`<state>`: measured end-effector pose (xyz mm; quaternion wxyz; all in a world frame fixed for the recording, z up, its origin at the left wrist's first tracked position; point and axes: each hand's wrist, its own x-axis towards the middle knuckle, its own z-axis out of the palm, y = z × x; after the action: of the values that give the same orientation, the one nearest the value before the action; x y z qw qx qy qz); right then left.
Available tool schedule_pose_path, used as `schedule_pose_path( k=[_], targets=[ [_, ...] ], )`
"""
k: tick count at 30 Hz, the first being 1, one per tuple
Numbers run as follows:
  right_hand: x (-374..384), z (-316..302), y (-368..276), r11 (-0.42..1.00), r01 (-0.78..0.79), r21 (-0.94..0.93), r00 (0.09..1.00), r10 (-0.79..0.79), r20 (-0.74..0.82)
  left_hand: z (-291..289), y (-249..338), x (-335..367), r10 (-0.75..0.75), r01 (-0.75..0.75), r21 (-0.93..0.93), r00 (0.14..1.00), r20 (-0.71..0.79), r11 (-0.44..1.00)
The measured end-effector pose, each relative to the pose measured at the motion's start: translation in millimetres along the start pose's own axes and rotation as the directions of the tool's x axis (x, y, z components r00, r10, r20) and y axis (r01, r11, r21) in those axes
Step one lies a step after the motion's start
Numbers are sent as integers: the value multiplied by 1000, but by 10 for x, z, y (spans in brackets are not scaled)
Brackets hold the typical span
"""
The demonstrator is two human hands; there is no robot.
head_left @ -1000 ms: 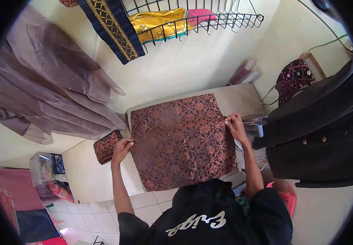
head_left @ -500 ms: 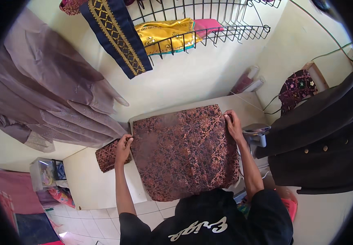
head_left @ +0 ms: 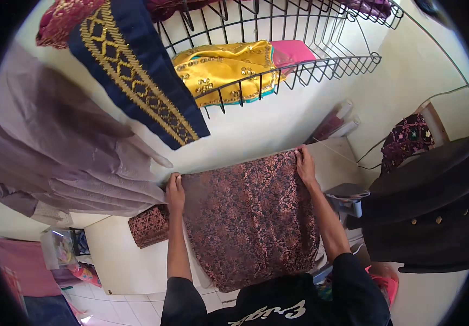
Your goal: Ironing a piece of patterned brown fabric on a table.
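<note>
Clearly, from the head view, the patterned cloth [head_left: 250, 223] lies at the centre, spread over the counter [head_left: 117, 261] with its near edge hanging toward the wearer at six o'clock. The left hand [head_left: 175, 191] is at its ten o'clock corner, fingers bent over the edge; whether they close on the fabric I can't tell. The right hand [head_left: 305, 165] pinches the corner between one and two o'clock, thumb and fingertips together.

I'd judge the cloth light and limp enough to lift by those far corners, with a little body from what looks like a brocade weave: coppery flowers on a dark ground, faintly glossy, so it may slide a bit. It doesn't look fragile, though a thin pinch could crease it.

At nine o'clock sits a folded bundle [head_left: 148, 227] in similar fabric, compact and blocky. Near two-thirty rests an iron [head_left: 348, 191], hard and smooth. Up at eleven o'clock hangs a navy band [head_left: 142, 81] with gold stitching, and toward twelve a satiny yellow cloth [head_left: 226, 75] slumps in a black wire rack [head_left: 378, 57].
</note>
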<state>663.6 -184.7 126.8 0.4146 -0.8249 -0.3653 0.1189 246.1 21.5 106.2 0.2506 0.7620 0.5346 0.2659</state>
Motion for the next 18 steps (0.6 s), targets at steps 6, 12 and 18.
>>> schedule_pose_path(
  k=[6, 12, 18],
  targets=[
    [-137, 199, 162, 974, -5, -224, 1000, 0, -22, 168, 55, -40, -188, 187, 137, 982, -7, 973],
    [-247, 182, 55, 937, -18, -349, 994, -22, -109, 90, -376, -187, -178, 171, -59, 972, -154, 983],
    [-137, 21, 160, 870, -367, -328, 895, 426, 130, -36, -132, -208, -434, 452, -19, 867, 247, 892]
  ],
)
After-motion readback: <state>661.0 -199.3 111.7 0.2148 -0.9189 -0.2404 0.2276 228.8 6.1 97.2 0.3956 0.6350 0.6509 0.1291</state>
